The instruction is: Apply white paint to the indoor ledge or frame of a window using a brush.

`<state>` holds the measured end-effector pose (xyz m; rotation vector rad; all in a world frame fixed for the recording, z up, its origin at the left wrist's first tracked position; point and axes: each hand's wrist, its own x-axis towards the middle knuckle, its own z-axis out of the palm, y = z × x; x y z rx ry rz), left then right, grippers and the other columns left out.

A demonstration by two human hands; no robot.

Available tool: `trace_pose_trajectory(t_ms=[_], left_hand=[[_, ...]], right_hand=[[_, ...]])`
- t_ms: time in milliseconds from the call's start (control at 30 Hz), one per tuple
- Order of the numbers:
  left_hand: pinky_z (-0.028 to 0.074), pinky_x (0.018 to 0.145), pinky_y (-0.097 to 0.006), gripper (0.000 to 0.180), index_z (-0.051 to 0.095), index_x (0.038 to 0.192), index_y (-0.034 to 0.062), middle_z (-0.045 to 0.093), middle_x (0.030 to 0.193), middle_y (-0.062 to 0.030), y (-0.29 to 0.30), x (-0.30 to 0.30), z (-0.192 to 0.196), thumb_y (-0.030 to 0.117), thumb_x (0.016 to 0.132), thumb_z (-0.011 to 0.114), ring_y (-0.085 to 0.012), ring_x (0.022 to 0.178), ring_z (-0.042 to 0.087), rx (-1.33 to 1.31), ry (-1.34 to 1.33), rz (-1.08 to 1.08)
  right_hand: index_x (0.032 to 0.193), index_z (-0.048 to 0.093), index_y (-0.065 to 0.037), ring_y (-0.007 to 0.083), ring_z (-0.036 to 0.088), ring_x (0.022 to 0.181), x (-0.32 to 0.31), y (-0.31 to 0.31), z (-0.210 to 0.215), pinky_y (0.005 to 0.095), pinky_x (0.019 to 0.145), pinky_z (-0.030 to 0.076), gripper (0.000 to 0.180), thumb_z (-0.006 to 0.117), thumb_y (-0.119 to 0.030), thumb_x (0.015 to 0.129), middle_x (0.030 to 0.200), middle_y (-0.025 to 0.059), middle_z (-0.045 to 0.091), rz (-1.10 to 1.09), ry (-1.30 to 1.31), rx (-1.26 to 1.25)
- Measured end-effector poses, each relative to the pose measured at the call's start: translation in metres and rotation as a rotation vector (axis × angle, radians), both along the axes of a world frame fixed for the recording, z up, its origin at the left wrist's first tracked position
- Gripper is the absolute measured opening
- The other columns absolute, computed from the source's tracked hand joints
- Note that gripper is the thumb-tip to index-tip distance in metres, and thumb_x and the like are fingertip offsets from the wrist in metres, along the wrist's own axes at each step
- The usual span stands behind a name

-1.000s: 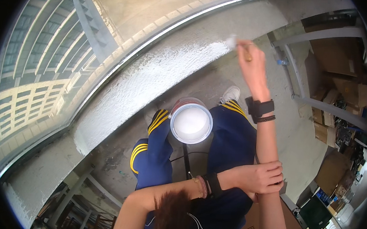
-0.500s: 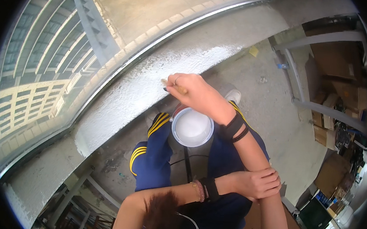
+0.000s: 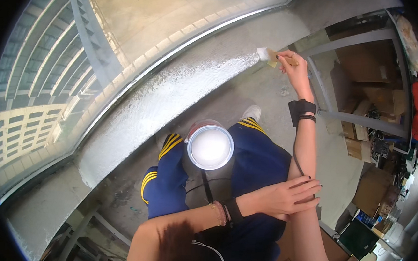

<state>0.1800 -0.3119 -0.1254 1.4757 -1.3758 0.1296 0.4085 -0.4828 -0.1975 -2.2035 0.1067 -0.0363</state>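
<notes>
My right hand is closed round the wooden handle of a flat paintbrush, its arm stretched toward the far right. White bristles meet the concrete ledge at the upper right end of a rough coat of white paint. My left hand lies across my right forearm, fingers stretched and a little apart, holding nothing. Between my knees stands a round bucket of white paint, well below the brush.
A window runs along the ledge's far side. At the right, a grey metal frame stands before cardboard boxes and clutter. A dark cable crosses the floor by the bucket, and a metal frame is at lower left.
My right hand has swept the paintbrush up and right along the ledge, straightening the arm. My left hand stays on the forearm, its fingers now straighter. The view has shifted slightly.
</notes>
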Motion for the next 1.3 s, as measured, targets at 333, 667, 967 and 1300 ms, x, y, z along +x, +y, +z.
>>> trace_pose_trajectory(t_ms=[333, 667, 967, 1300], left_hand=[[0.036, 0.105, -0.041, 0.074, 0.049, 0.125, 0.0006, 0.052, 0.125, -0.0185, 0.000, -0.019, -0.016, 0.037, 0.063, 0.070, -0.0304, 0.119, 0.049, -0.152, 0.043, -0.099], [0.038, 0.103, -0.042, 0.066, 0.052, 0.110, 0.0009, 0.056, 0.108, -0.0145, -0.002, -0.013, -0.003, 0.028, 0.053, 0.071, -0.0286, 0.107, 0.054, -0.162, 0.037, -0.027], [0.038, 0.102, -0.044, 0.055, 0.053, 0.106, -0.0001, 0.057, 0.102, -0.0155, 0.007, -0.006, -0.007, 0.023, 0.058, 0.068, -0.0300, 0.105, 0.054, -0.229, 0.128, -0.017], [0.048, 0.089, -0.034, 0.027, 0.059, 0.101, 0.0027, 0.062, 0.099, -0.0094, 0.008, -0.029, -0.008, 0.010, 0.076, 0.055, -0.0236, 0.097, 0.062, -0.345, 0.143, 0.244]], right_hand=[[0.082, 0.064, -0.002, 0.0327, 0.062, 0.086, -0.037, 0.136, 0.004, 0.0397, 0.073, 0.051, 0.011, 0.056, -0.008, 0.078, 0.089, 0.0173, 0.063, 0.500, -0.160, -0.580], [0.090, 0.069, -0.002, 0.0046, 0.057, 0.056, -0.015, 0.140, 0.029, 0.0188, 0.050, 0.043, 0.017, 0.065, -0.018, 0.087, 0.068, -0.0005, 0.063, 0.427, 0.364, 0.393], [0.089, 0.064, 0.000, 0.0299, 0.066, 0.071, 0.009, 0.098, 0.007, 0.0376, 0.061, 0.051, 0.010, 0.059, -0.008, 0.085, 0.078, 0.0160, 0.064, 0.211, -0.333, -0.581], [0.084, 0.058, -0.002, 0.0334, 0.064, 0.073, -0.073, 0.277, 0.019, 0.0400, 0.066, 0.054, 0.012, 0.060, 0.000, 0.073, 0.085, 0.0154, 0.058, 0.713, -0.238, -0.306]])
